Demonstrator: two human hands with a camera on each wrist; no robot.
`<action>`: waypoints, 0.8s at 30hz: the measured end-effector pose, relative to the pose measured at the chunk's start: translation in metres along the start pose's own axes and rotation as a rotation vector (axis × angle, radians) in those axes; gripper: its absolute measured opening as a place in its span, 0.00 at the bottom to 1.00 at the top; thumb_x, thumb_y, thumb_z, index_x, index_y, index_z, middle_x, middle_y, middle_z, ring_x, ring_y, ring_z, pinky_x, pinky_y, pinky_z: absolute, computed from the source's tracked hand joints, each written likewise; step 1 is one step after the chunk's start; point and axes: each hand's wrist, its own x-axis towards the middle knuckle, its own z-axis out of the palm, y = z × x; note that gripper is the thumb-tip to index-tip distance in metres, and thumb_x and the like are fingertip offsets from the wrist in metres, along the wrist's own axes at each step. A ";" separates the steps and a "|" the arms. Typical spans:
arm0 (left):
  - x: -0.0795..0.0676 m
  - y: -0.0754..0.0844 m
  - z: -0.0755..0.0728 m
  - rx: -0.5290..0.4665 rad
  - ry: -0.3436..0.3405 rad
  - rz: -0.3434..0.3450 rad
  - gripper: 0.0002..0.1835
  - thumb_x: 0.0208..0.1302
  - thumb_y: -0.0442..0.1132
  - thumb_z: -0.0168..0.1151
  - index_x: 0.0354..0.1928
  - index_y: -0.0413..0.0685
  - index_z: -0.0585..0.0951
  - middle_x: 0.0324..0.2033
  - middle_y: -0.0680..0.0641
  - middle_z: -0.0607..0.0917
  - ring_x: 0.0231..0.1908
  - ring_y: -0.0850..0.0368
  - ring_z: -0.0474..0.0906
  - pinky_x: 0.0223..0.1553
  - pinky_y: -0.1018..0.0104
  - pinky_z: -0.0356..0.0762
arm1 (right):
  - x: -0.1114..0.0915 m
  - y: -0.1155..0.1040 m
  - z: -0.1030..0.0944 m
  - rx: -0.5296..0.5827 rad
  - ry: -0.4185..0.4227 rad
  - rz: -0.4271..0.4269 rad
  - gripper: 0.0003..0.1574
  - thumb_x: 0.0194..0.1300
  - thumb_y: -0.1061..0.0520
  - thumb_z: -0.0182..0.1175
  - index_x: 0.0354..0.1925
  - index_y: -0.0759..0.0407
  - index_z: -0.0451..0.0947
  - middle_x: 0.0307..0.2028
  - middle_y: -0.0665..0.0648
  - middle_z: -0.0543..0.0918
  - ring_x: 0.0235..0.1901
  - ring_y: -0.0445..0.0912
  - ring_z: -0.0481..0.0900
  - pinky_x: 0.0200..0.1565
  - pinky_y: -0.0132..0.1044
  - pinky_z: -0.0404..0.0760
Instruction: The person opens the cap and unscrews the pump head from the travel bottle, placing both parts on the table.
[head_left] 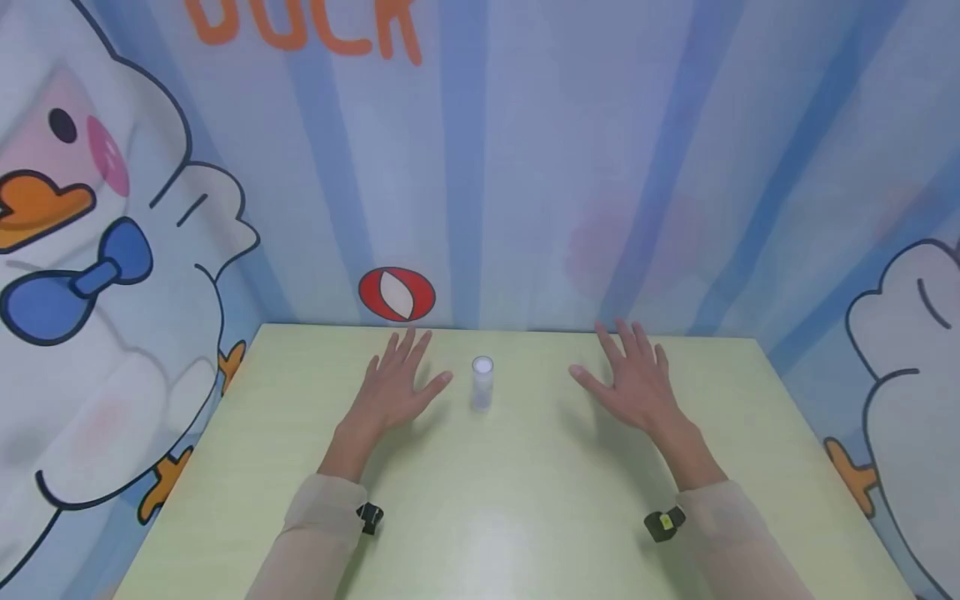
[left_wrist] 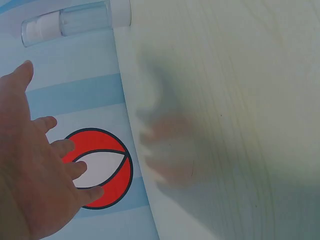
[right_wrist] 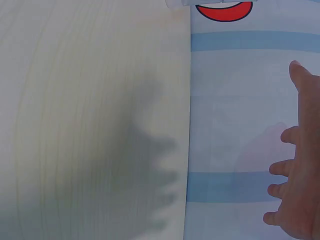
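A small clear cylindrical bottle (head_left: 482, 385) stands upright on the table between the two hands. In the left wrist view the same bottle (left_wrist: 85, 22) shows a clear body, a white part inside its top and a white foot. To its left, my left hand (head_left: 393, 392) is held over the table with fingers spread and the thumb pointing toward the bottle. My right hand (head_left: 633, 383) hovers farther off on the other side, fingers also spread. Neither hand touches the bottle, and both cast shadows on the tabletop.
The pale wood-grain table (head_left: 480, 500) ends at a blue striped backdrop (head_left: 517, 167) with a printed red and white ball (head_left: 397, 294) and cartoon ducks. Small black devices (head_left: 664, 525) sit at both wrists.
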 end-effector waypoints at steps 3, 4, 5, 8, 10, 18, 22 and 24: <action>-0.001 0.002 -0.001 -0.008 -0.006 0.004 0.50 0.73 0.76 0.44 0.86 0.57 0.49 0.85 0.43 0.46 0.84 0.38 0.37 0.78 0.27 0.43 | -0.001 0.000 0.000 0.008 -0.003 0.003 0.58 0.74 0.23 0.50 0.85 0.53 0.48 0.83 0.68 0.48 0.82 0.68 0.38 0.75 0.77 0.41; -0.001 0.002 -0.001 -0.008 -0.008 0.006 0.50 0.73 0.76 0.44 0.86 0.57 0.49 0.85 0.43 0.46 0.84 0.38 0.37 0.78 0.27 0.43 | -0.001 0.000 0.000 0.010 -0.004 0.004 0.59 0.74 0.23 0.50 0.86 0.53 0.48 0.83 0.68 0.48 0.82 0.68 0.38 0.75 0.77 0.41; -0.002 0.002 -0.001 -0.013 -0.011 0.009 0.50 0.72 0.76 0.44 0.86 0.57 0.49 0.85 0.43 0.46 0.84 0.38 0.37 0.78 0.27 0.44 | -0.001 0.000 0.000 0.014 -0.003 0.004 0.59 0.74 0.23 0.50 0.86 0.53 0.48 0.83 0.68 0.48 0.82 0.68 0.38 0.75 0.77 0.41; -0.003 0.001 0.000 -0.031 -0.022 0.024 0.52 0.71 0.76 0.46 0.86 0.57 0.49 0.85 0.44 0.45 0.84 0.39 0.37 0.78 0.28 0.45 | -0.001 -0.001 0.001 0.023 -0.005 0.003 0.60 0.74 0.23 0.50 0.86 0.54 0.47 0.83 0.68 0.48 0.82 0.68 0.38 0.75 0.77 0.41; -0.003 0.001 0.000 -0.049 -0.033 0.032 0.52 0.71 0.76 0.48 0.86 0.57 0.48 0.85 0.45 0.45 0.84 0.39 0.37 0.78 0.28 0.46 | -0.001 -0.001 0.001 0.030 -0.004 0.000 0.60 0.74 0.23 0.50 0.85 0.55 0.47 0.83 0.69 0.48 0.82 0.68 0.39 0.75 0.77 0.42; -0.006 0.002 -0.004 -0.133 -0.042 0.045 0.54 0.69 0.76 0.52 0.87 0.60 0.47 0.86 0.49 0.44 0.84 0.43 0.38 0.78 0.31 0.48 | 0.001 -0.003 0.003 0.059 0.006 -0.027 0.60 0.75 0.25 0.51 0.86 0.55 0.44 0.83 0.69 0.49 0.82 0.69 0.43 0.74 0.77 0.45; -0.007 0.002 -0.002 -0.175 -0.029 0.039 0.55 0.67 0.77 0.55 0.86 0.63 0.47 0.85 0.51 0.48 0.84 0.47 0.43 0.79 0.37 0.52 | 0.001 -0.007 0.005 0.090 0.016 -0.044 0.59 0.75 0.25 0.51 0.86 0.55 0.45 0.82 0.70 0.53 0.81 0.68 0.47 0.74 0.75 0.48; -0.007 0.003 0.000 -0.205 -0.023 0.033 0.55 0.67 0.76 0.57 0.86 0.63 0.47 0.85 0.51 0.51 0.83 0.47 0.46 0.79 0.39 0.54 | 0.001 -0.009 0.007 0.105 0.022 -0.053 0.59 0.75 0.26 0.52 0.85 0.56 0.46 0.81 0.70 0.54 0.81 0.68 0.49 0.75 0.74 0.50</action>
